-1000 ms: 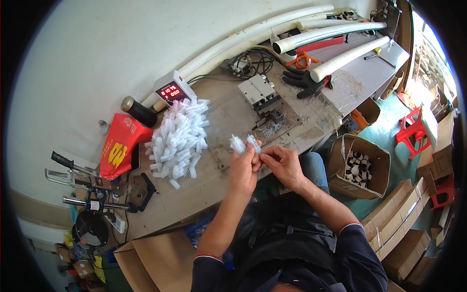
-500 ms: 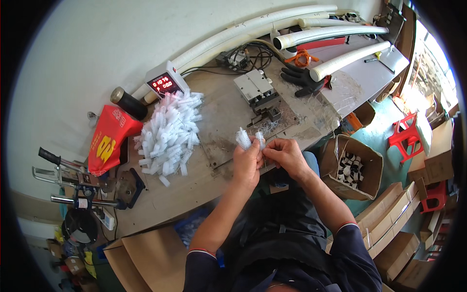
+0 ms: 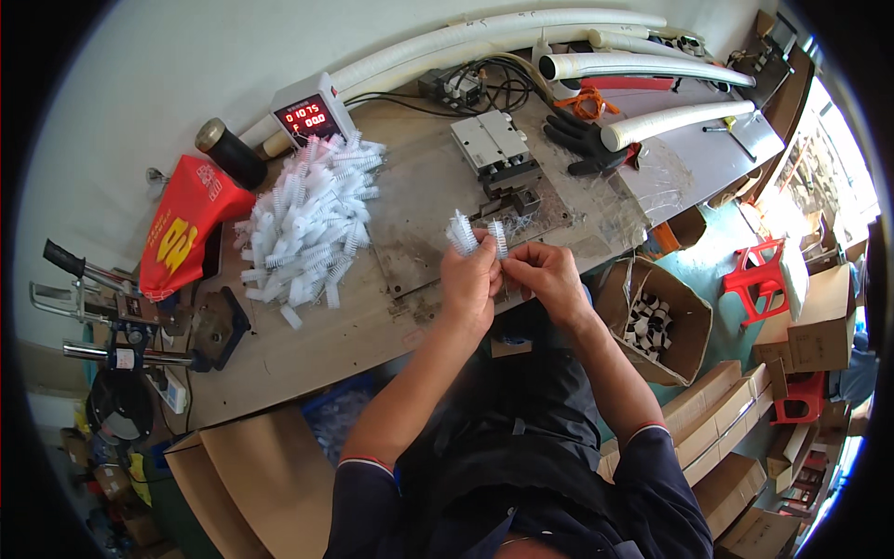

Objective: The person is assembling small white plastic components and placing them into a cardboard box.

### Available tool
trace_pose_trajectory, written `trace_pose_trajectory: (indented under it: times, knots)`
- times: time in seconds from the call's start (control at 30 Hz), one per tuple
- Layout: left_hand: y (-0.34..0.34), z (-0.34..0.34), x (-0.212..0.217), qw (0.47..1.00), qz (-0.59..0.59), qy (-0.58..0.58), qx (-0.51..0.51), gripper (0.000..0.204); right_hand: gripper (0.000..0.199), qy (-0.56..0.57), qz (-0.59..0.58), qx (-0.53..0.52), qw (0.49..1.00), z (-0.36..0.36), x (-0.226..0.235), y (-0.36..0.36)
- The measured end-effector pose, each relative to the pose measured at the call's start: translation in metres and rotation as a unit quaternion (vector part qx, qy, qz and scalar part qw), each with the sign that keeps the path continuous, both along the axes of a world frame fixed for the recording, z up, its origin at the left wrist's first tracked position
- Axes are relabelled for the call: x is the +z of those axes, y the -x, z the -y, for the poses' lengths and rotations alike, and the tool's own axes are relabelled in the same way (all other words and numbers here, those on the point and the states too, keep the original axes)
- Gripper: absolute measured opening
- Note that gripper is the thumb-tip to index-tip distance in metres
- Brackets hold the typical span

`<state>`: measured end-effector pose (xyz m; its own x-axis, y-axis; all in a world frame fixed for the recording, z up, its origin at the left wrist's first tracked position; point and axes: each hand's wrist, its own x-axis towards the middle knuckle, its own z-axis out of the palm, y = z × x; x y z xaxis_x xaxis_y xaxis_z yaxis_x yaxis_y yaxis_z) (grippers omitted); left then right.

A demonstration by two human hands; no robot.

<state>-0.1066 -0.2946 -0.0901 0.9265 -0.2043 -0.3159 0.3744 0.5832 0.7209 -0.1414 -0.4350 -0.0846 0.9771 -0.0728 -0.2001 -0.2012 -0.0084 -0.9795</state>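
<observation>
My left hand is closed on white ribbed plastic pieces, whose comb-like tops stick up above the fingers. A second ribbed end rises between my two hands. Beside it my right hand is pinched at its lower part, thumb against forefinger; the pinch point itself is hidden. A heap of similar white ribbed pieces lies on the workbench to the left. Just beyond my hands sits a small metal fixture with a light grey block, with clear shavings around its front.
A counter with a red display stands behind the heap, near a dark cylinder and a red bag. Long white tubes and a black glove lie farther back. At right, a cardboard box holds cut rings.
The view has shifted slightly, so the bench appears moved a little. Both hands keep nearly the same hold, side by side in front of the fixture.
</observation>
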Motion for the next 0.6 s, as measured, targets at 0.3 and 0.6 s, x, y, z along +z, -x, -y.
trace_pose_trajectory:
  times: [0.3,0.6]
  knots:
    - [-0.029,-0.012,-0.023,0.983,0.046,-0.16,0.075,0.012,0.017,0.088,0.012,-0.045,0.995,0.022,-0.023,-0.023]
    - [-0.042,-0.026,-0.047,0.879,0.267,-0.351,0.183,0.016,0.019,0.357,0.051,-0.113,0.926,0.018,-0.017,-0.049]
